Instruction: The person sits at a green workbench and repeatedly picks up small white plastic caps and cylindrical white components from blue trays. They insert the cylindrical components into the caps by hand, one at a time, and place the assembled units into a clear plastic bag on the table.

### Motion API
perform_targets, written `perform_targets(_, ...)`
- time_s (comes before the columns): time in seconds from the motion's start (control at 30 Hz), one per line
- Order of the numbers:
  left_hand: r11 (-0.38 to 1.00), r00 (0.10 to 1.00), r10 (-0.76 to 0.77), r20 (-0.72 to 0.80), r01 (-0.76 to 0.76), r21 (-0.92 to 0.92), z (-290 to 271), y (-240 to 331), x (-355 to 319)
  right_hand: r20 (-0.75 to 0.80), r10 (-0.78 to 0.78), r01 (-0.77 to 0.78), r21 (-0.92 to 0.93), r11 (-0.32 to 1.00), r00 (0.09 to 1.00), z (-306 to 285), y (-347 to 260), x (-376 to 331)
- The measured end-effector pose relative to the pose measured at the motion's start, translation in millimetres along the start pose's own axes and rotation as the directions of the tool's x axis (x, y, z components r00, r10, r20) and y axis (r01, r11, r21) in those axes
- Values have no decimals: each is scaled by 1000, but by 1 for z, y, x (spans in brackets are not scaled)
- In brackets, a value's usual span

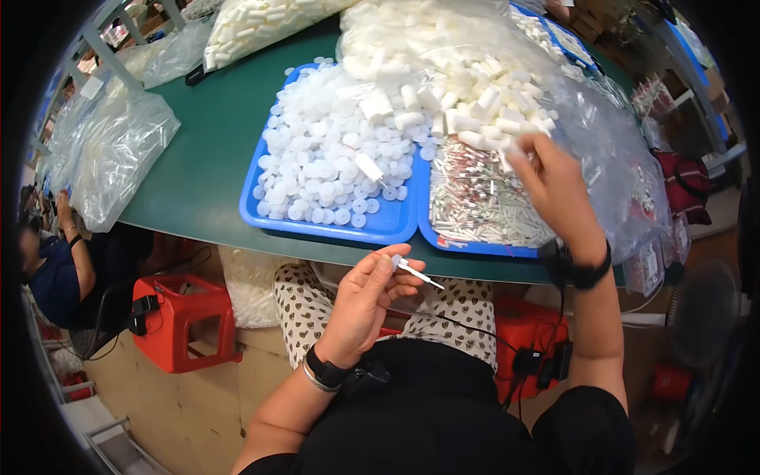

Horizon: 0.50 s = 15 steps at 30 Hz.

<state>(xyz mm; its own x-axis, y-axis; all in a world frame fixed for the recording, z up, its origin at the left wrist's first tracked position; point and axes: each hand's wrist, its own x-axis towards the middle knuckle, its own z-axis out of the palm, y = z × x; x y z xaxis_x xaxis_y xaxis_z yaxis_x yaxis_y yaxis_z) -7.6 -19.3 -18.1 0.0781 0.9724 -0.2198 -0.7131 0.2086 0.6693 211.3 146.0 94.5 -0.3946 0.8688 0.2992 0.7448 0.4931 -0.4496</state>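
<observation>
Roughly mid-run, by the look of the stock. Left hand (366,299) closed in a pinch on a small white-capped dropper stem (412,271), thin tip pointing toward 4 o'clock, held below the near edge of the green surface (206,150), over the lap. Whether the piece is already complete I cannot tell.

Right hand (554,186) up at 1 o'clock from the left, reaching into the heap of white cylindrical tubes (483,99); fingers curled at the heap's near edge, touching or pinching one tube, but the grip itself is not clear. The heap spills from a clear plastic bag (602,134).

Left blue tray (380,226) piled with small round white caps (324,158), nearly full. Right blue tray (475,247) holds a dense layer of thin clear stems (475,198), directly under the right wrist. Judged from these piles, much stock remains unassembled; no bin of finished pieces shows.

Held piece lies well apart from the tube heap, at 7 o'clock from it. More filled bags (119,150) at 10 o'clock. Another person's arm (75,253) at far left.
</observation>
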Motion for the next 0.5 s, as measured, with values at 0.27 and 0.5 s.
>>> perform_targets(0.27, 977, 989, 126, 78, -138, 165, 3, -7, -5, 403, -6, -235, 546, 804, 915, 56, -48, -93)
perform_targets(0.5, 974, 999, 27, 45, -36, 222, -9, -14, -11, 676, 111, -654, 639, 405, 729, 77, -43, -110)
